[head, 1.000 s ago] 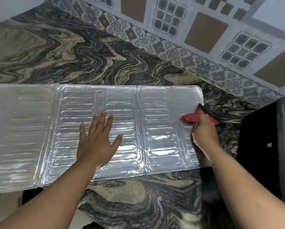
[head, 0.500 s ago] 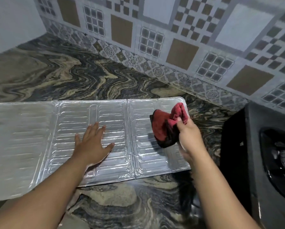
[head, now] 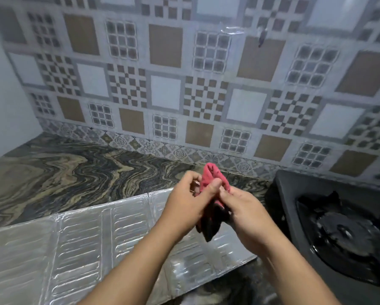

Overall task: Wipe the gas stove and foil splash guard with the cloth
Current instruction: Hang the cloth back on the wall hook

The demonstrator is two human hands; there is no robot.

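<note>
Above foil splash guard [head: 79, 245], left hand [head: 185, 208] and right hand [head: 248, 213] both clench the cloth [head: 212, 183]

red cloth [head: 214, 179] above flat foil splash guard [head: 74, 243]

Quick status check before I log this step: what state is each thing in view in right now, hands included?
Cloth: bunched, held in the air by both hands, off the foil.
Left hand: closed on the cloth.
Right hand: closed on the cloth.
Foil splash guard: unfolded, lying flat on the countertop.
Gas stove: no flame visible, untouched.
</note>
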